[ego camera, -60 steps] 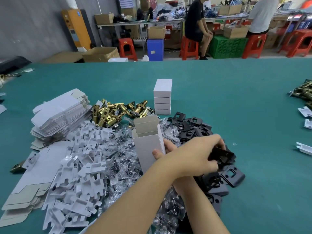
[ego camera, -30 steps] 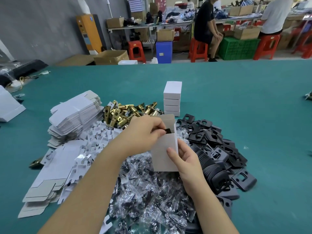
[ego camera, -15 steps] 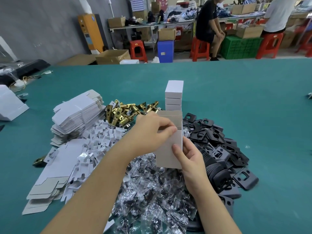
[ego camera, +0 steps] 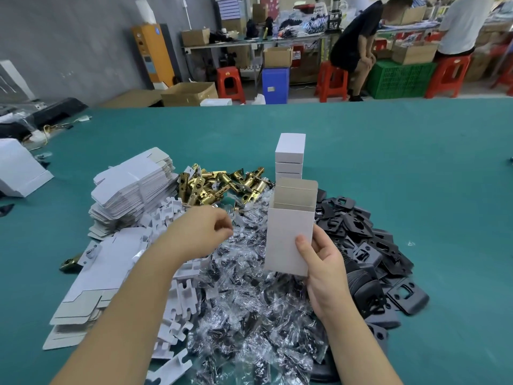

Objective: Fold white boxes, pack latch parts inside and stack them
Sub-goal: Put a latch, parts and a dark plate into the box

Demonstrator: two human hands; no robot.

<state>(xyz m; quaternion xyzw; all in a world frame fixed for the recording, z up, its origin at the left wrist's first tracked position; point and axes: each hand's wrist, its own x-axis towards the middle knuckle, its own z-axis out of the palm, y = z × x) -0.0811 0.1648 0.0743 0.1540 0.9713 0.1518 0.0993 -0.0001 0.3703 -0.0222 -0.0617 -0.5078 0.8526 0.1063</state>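
Note:
My right hand (ego camera: 323,269) grips an upright white box (ego camera: 288,232) by its lower right corner; its top flap stands open. My left hand (ego camera: 205,234) hovers to the left of the box over the clear bags, fingers loosely curled, holding nothing I can see. A stack of closed white boxes (ego camera: 290,154) stands behind. Brass latch bodies (ego camera: 219,182) lie in a heap at the back, black strike plates (ego camera: 369,245) on the right, clear bags of screws (ego camera: 249,301) in the middle.
Flat unfolded white boxes (ego camera: 133,187) are piled at the left, with white card inserts (ego camera: 177,295) spread in front of them. The green table (ego camera: 416,162) stretches to the right and back. People sit on red stools beyond the table's far edge.
My left hand put a black part into the box top, then drew away to the left. My right hand still holds the box, now raised slightly with its flap open.

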